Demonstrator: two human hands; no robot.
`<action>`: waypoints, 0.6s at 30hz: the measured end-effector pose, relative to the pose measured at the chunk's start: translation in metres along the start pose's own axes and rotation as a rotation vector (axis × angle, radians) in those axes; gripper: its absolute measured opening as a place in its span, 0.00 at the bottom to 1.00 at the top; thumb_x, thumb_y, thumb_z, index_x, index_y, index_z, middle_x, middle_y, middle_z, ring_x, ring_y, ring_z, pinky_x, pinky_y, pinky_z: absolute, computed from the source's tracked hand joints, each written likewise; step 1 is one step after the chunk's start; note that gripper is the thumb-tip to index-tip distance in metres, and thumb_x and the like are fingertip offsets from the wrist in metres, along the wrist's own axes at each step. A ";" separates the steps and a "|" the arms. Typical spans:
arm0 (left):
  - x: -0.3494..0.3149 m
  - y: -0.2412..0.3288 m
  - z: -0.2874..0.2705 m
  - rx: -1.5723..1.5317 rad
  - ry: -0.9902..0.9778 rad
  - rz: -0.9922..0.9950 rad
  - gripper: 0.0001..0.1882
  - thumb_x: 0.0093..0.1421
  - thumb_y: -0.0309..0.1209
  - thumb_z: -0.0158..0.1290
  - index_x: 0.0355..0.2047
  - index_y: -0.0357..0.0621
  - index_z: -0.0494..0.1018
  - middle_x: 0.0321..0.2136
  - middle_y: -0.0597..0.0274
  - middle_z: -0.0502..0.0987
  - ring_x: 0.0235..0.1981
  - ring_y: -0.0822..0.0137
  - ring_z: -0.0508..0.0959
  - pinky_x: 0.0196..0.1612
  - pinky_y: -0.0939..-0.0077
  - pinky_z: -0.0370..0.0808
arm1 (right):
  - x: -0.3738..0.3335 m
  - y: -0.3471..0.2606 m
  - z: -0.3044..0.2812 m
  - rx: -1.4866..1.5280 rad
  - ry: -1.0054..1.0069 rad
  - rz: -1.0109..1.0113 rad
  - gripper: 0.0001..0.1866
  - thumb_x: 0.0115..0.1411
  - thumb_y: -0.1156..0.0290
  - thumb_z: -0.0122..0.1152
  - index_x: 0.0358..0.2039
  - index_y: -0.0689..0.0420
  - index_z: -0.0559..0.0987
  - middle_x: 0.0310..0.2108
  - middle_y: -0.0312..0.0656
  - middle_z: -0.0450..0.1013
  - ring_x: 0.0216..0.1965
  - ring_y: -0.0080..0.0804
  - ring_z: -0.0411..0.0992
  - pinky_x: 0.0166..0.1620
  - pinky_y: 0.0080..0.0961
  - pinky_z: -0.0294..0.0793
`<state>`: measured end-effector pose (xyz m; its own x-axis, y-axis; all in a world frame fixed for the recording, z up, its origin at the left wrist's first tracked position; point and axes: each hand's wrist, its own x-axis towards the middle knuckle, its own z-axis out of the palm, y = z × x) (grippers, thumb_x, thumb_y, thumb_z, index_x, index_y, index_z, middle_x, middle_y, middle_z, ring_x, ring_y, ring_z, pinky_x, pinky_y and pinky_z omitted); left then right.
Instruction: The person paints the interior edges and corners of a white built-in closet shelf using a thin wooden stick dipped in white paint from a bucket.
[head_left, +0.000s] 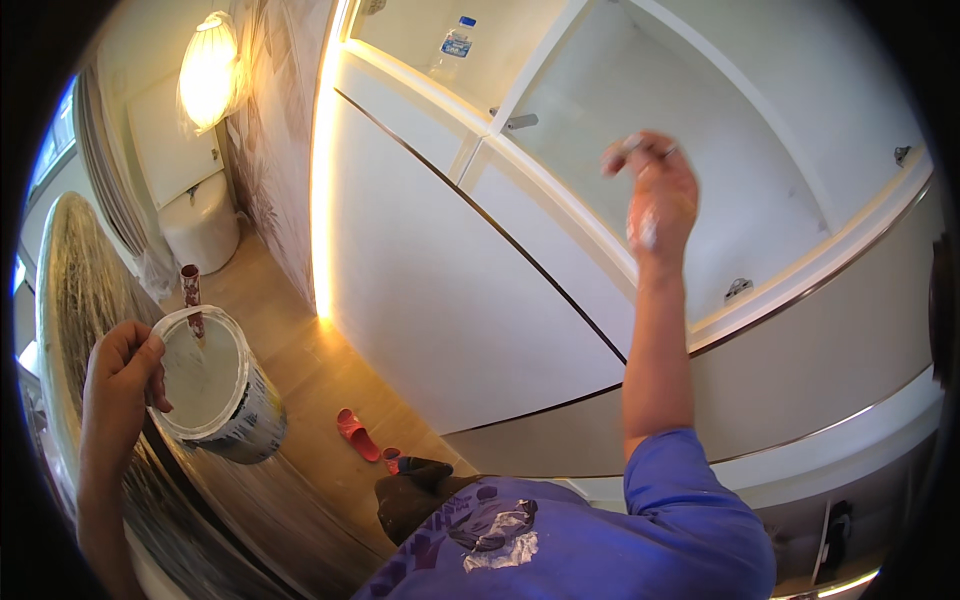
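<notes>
My left hand (128, 372) grips the rim of a white plastic paint bucket (238, 432) at the left. Pale paint (203, 375) shows inside it. A paintbrush (191, 287) with a reddish-brown, paint-smeared handle leans against the bucket's far rim. My right hand (658, 190) is raised in front of an open white cabinet (690, 130), with white smears on its skin. Its fingers are bent and slightly blurred, and I cannot make out what, if anything, is in them.
A plastic water bottle (455, 45) with a blue cap stands in the left compartment. White panels (430, 260) with a dark trim line lie below. Red slippers (357, 434) are on the wood floor (290, 350). Plastic-wrapped furniture (75, 270) and a lit lamp (208, 75) are at the left.
</notes>
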<state>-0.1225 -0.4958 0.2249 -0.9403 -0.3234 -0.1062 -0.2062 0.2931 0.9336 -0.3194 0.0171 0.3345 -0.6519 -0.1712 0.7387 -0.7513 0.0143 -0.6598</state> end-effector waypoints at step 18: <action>0.006 -0.012 0.000 0.085 0.028 0.035 0.11 0.72 0.33 0.51 0.33 0.42 0.70 0.18 0.71 0.66 0.17 0.80 0.66 0.21 0.83 0.66 | 0.077 0.158 -0.133 -1.455 -0.620 -0.133 0.15 0.65 0.70 0.55 0.48 0.61 0.84 0.42 0.50 0.83 0.44 0.49 0.80 0.53 0.41 0.77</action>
<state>-0.1254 -0.5017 0.2132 -0.9396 -0.3363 -0.0637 -0.1971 0.3795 0.9039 -0.5019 0.1371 0.3060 -0.7086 -0.6011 0.3695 -0.4866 0.7956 0.3609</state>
